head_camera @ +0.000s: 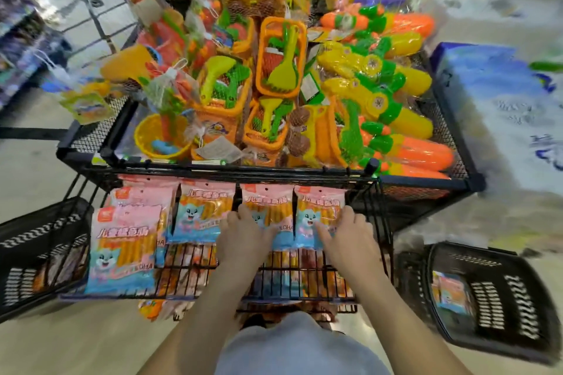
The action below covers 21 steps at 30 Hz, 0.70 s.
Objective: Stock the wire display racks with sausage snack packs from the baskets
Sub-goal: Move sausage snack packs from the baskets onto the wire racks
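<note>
Pressing flat on glossy pink-and-blue packs [125, 250], upright in rows inside black wire rack [195, 271]: left hand [243, 231], right hand [347, 234], fingers straight, spread, clamped on nothing. Slotted black plastic left basket [30, 253], right basket [502, 298] flanking rack on floor; one pack inside right basket.

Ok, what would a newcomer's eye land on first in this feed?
The black mesh bin heaped with orange, yellow and green toys fills the upper centre. Below it, pink-and-blue sausage snack packs line the wire rack, with left hand and right hand resting on two.
</note>
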Tool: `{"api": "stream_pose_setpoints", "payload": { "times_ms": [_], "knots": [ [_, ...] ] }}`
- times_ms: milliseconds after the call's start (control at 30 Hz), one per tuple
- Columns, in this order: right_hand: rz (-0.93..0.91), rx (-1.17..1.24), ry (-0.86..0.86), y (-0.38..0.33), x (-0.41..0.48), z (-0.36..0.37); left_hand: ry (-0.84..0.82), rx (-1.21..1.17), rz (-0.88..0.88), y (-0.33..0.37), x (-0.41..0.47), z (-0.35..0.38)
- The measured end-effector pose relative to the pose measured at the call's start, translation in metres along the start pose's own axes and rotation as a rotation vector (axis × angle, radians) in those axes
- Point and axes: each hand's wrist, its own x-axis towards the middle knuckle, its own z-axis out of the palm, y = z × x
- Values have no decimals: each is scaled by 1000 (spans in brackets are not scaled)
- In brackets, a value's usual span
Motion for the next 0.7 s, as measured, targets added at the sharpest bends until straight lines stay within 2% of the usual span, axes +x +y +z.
{"api": "stream_pose_setpoints", "payload": {
  "times_ms": [267, 433, 600, 700],
  "knots": [
    [125, 48, -8, -9, 12, 6, 66, -28, -80, 3, 8, 4],
    [131, 35, -4, -9, 12, 8, 48, 60, -109, 5, 10, 3],
    [191, 181, -65, -6, 16, 11, 8, 123, -148, 5, 9, -6],
    [257, 391, -98, -5, 13, 12, -10, 75, -143, 2, 7, -11]
  ]
}}
